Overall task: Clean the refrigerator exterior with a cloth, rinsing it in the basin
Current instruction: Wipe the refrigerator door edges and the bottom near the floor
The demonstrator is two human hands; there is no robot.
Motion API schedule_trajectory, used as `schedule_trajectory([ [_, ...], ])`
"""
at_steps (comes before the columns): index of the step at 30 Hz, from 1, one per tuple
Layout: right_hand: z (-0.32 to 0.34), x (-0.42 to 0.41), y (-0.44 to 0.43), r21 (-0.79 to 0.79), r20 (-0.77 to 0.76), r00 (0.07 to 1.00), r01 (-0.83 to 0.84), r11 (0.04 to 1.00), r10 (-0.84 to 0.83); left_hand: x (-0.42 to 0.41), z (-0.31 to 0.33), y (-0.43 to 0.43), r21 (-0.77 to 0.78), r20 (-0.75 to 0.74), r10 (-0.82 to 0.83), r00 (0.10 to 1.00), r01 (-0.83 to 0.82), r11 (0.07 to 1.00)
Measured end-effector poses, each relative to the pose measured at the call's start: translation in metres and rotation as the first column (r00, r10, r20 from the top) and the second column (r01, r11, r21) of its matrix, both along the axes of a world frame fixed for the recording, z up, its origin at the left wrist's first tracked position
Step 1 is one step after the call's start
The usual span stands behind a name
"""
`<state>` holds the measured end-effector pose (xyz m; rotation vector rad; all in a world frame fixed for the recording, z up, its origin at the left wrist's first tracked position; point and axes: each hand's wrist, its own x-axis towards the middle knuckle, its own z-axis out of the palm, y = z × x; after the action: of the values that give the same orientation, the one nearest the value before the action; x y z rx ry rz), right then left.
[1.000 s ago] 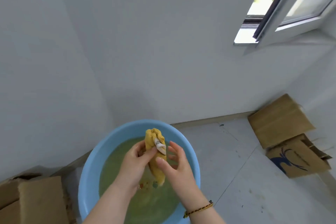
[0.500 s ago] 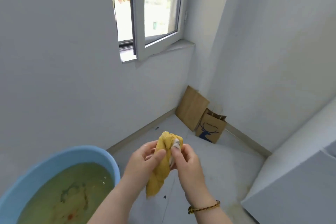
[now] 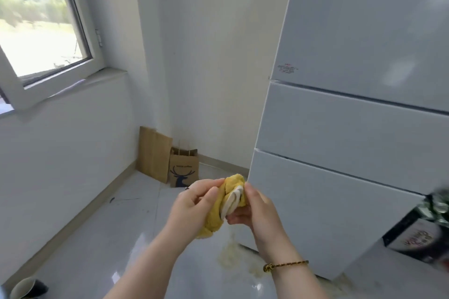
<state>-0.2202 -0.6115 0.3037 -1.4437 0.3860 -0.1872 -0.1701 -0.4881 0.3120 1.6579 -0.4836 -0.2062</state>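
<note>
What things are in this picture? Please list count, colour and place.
refrigerator: 1, white, right
window: 1, white frame, upper left
paper bags: 2, brown, far corner
box: 1, dark, right edge, blurred
cup: 1, pale, floor, bottom left
stain: 1, yellowish, floor by the refrigerator
cloth: 1, yellow, between both hands
bracelet: 1, dark gold, right wrist
left hand: 1, holds the cloth
right hand: 1, holds the cloth

I see bright daylight from window (image 3: 41, 31) | pane blown out | floor (image 3: 145, 245) glare | refrigerator (image 3: 364, 31) sheen | right-edge box (image 3: 418, 238) blurred
</note>
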Motion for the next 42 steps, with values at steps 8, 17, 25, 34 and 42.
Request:
schedule_trajectory([
  [8, 0.002, -0.020, -0.055, -0.042, -0.024, 0.976, 0.216, 0.976, -0.217, -0.005, -0.019, -0.078, 0.135, -0.040, -0.264, 0.964, 0.267, 0.954],
  [17, -0.002, 0.006, -0.143, -0.118, -0.188, 0.959, 0.193, 0.974, -0.213, 0.061, -0.030, -0.156, 0.057, -0.185, -0.239, 0.953, 0.253, 0.966],
  [25, -0.009, 0.036, -0.201, -0.503, -0.197, 0.848, 0.343, 0.794, -0.492, 0.130, -0.040, -0.202, 0.145, -0.017, -0.115, 0.993, 0.116, 0.983],
  [34, -0.056, 0.055, -0.234, -0.137, -0.063, 0.780, 0.611, 0.779, -0.623, 0.147, -0.061, -0.256, 0.107, -0.428, -0.143, 0.892, 0.207, 0.972],
  [42, -0.081, 0.073, -0.243, 0.482, -0.186, 0.950, 0.310, 0.819, -0.250, 0.146, -0.071, -0.279, 0.023, -0.591, -0.147, 0.793, 0.198, 0.980],
])
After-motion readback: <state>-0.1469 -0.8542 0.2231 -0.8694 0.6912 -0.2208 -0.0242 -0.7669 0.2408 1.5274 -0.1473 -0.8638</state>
